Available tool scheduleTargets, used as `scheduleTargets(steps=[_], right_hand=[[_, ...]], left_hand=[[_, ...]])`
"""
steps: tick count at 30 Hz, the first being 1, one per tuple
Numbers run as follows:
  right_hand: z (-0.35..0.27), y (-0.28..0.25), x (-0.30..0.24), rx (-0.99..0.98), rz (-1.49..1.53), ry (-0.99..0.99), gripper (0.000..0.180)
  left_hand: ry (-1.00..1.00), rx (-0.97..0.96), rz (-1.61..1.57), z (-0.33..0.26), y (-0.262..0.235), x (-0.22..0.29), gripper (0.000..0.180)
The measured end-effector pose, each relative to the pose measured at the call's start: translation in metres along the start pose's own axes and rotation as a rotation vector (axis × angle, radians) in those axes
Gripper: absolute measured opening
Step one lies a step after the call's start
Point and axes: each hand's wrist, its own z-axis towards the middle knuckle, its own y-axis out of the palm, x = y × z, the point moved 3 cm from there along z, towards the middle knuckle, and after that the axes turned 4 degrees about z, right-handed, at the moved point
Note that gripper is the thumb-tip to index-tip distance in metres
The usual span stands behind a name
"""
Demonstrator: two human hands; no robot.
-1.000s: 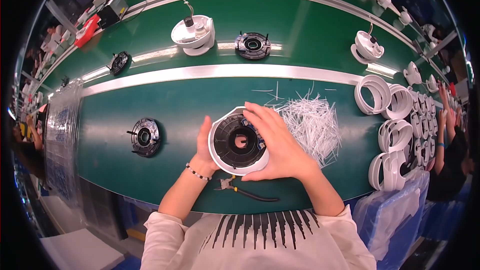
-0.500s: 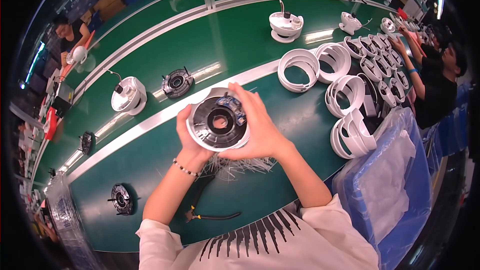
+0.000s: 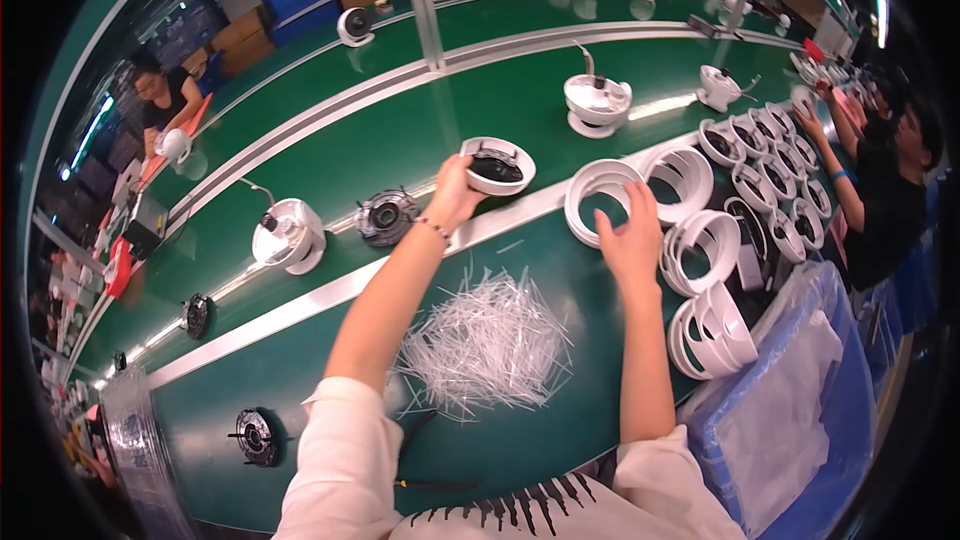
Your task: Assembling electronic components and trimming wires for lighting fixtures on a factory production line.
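My left hand (image 3: 452, 196) grips a white round housing (image 3: 496, 187) with a black part inside, holding it over the green belt beyond the metal rail. My right hand (image 3: 632, 240) has its fingers spread at the near right edge of a white ring stack (image 3: 573, 202); whether the fingertips touch it I cannot tell. A black round part with prongs (image 3: 385, 217) lies on the belt beside my left wrist. Between my forearms is a pile of thin clear plastic strips (image 3: 485, 345). Side cutters (image 3: 440, 485) are mostly hidden by my left sleeve.
More white rings (image 3: 711, 330) stand along the right, by a blue bin (image 3: 850, 380) lined with plastic. White bases (image 3: 288, 235) with cables sit on the belt. A black pronged part (image 3: 256, 437) lies at the near left. Co-workers sit at the right and far left.
The white housing has moved from in front of me up and away to the belt, now in my left hand alone. My right hand has let go and reached right to the rings.
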Motion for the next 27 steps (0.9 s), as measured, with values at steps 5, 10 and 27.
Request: scheduleTargets(steps=[5,10,27], right_hand=[[0.022,0.005,0.004,0.002,-0.093,-0.073,0.052],[0.052,0.024,0.016,-0.263,-0.186,-0.082,0.047],[0.066,0.001,-0.063,-0.184,0.053,-0.200,0.032]], left_hand=[[0.028,0.162,0.283,0.039,-0.016,-0.013,0.046],[0.783,0.358,1.653,0.006,-0.022,0.058,0.026],[0.403,0.369,1.183,-0.058,-0.090,0.082,0.032]])
